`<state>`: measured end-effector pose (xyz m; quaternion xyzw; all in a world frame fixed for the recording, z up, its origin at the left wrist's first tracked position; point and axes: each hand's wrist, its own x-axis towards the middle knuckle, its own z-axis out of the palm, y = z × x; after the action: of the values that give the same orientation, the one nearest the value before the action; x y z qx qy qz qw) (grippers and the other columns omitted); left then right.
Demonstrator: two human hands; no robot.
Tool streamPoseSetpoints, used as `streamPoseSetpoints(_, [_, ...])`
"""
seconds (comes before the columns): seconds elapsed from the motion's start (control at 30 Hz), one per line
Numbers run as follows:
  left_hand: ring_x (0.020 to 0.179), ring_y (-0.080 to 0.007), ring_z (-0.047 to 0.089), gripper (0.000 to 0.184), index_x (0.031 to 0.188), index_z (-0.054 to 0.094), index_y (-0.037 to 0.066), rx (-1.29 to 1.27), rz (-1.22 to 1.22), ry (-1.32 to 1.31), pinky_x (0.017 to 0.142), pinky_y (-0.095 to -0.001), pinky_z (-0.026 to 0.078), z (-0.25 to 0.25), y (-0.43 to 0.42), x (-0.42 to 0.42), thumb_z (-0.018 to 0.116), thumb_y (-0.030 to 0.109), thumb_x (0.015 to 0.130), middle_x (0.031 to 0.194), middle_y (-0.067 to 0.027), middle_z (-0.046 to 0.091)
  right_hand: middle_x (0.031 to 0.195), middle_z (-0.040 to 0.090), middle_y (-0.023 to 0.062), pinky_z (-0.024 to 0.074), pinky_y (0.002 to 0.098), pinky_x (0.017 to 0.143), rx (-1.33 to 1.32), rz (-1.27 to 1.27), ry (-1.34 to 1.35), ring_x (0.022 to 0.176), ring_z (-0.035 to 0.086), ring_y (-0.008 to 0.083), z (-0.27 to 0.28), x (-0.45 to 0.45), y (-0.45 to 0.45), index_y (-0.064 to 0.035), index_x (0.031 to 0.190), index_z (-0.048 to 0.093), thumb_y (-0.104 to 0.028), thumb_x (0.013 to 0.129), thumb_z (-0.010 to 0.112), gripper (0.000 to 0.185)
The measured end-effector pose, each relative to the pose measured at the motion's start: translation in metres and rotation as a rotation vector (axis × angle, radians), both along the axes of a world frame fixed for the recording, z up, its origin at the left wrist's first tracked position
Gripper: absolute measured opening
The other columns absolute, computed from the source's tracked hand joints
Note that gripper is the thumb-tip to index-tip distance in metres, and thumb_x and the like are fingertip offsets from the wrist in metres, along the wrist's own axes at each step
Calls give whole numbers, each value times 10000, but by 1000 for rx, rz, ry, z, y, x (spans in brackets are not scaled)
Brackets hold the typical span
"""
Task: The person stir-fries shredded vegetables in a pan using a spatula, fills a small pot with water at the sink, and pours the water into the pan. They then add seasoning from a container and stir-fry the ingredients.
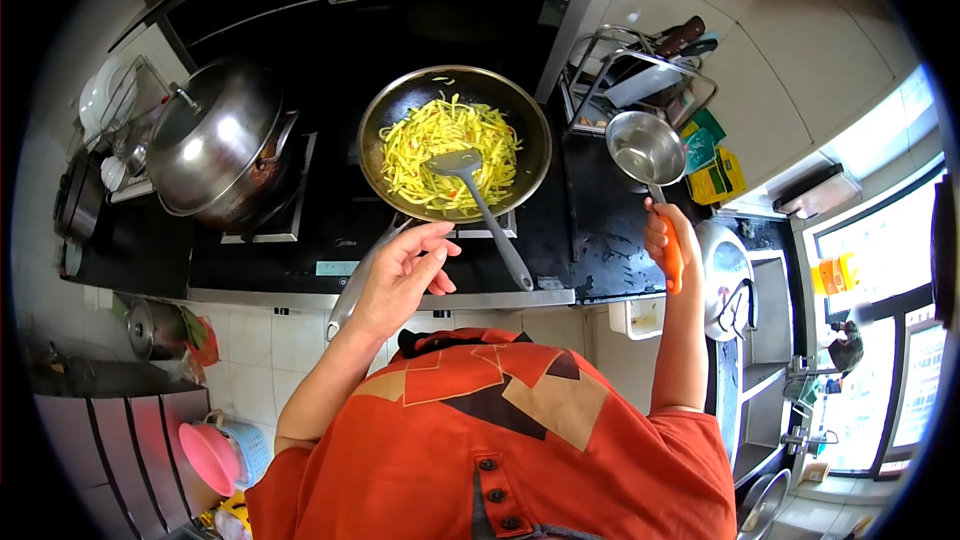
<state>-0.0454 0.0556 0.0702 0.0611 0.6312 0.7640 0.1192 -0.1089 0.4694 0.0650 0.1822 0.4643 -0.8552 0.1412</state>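
My right hand (pixel 662 240) is wrapped round the orange handle of a metal ladle (pixel 646 146), whose round bowl is held above the counter to the right of the stove. My left hand (pixel 412 268) hovers in front of the wok (pixel 541 145), fingers loosely bent and apart, with nothing in them. Below that hand, the wok's long handle (pixel 350 302) points toward me. Shredded yellow-green vegetables (pixel 405 155) with small red bits lie in the wok. A grey spatula (pixel 490 225) rests with its blade on the food and its handle over the rim.
A large lidded steel pot (pixel 215 135) stands on the left burner. Behind the ladle is a metal rack (pixel 610 50) holding knives, with green and yellow packets (pixel 716 178) beside it. A dish rack (pixel 140 105) is at far left, and windows (pixel 870 380) are on the right.
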Motion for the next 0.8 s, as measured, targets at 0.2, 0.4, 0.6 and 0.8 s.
streamPoseSetpoints(0.2, [663, -103, 621, 354, 1286, 503, 19, -23, -130, -52, 607, -222, 517, -6, 34, -7, 545, 162, 965, 1026, -91, 627, 576, 445, -44, 273, 217, 353, -187, -187, -129, 440, 400, 72, -89, -7, 33, -86, 944, 552, -162, 895, 556, 90])
streamPoseSetpoints(0.4, [677, -119, 622, 349, 1291, 504, 25, -94, -147, -49, 629, -243, 521, -4, 61, -12, 524, 143, 964, 1035, -97, 627, 583, 465, -38, 294, 220, 358, -130, -281, -89, 449, 421, 81, -125, -21, 33, -136, 977, 555, -188, 884, 578, 109])
streamPoseSetpoints(0.6, [683, -123, 629, 352, 1294, 504, 30, -98, -107, -84, 630, -243, 519, -2, 85, -16, 523, 134, 959, 1041, -103, 629, 655, 549, 38, 456, 288, 486, -42, -236, 119, 537, 538, 160, -170, -42, 22, -82, 1069, 536, -260, 912, 608, 248])
streamPoseSetpoints(0.8, [684, -117, 629, 350, 1297, 490, 6, -65, -12, -87, 630, -240, 530, -6, 94, -9, 522, 122, 968, 1032, -103, 635, 725, 619, 94, 509, 315, 555, 134, -163, 176, 596, 612, 202, -165, -55, 21, -23, 1105, 548, -326, 939, 592, 348])
